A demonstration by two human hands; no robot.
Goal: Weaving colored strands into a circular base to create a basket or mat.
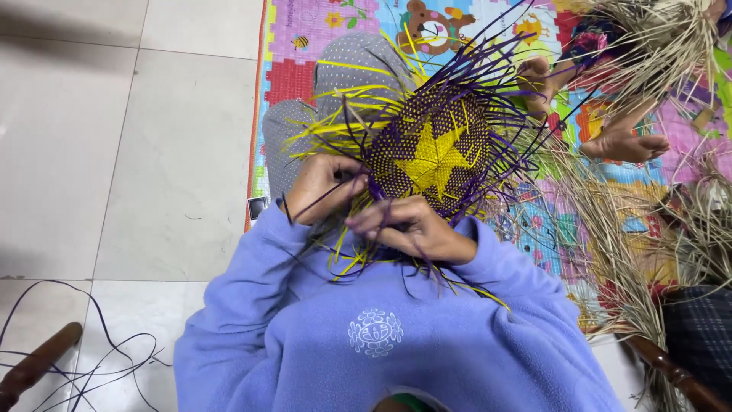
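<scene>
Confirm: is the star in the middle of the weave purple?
No, the star is yellow, set in the purple woven piece.

Seen from above, the left hand [324,187] and the right hand [415,229] both pinch purple strips at the near edge of a round woven piece [431,149], purple with a yellow star in its middle and loose purple and yellow strands fanning out all round. It rests over the person's lap, above a colourful play mat [320,46]. Another person's bare foot [621,143] lies on the mat among heaps of pale straw [610,229]. Loose purple strands [84,366] trail across the tiled floor [114,152].
</scene>
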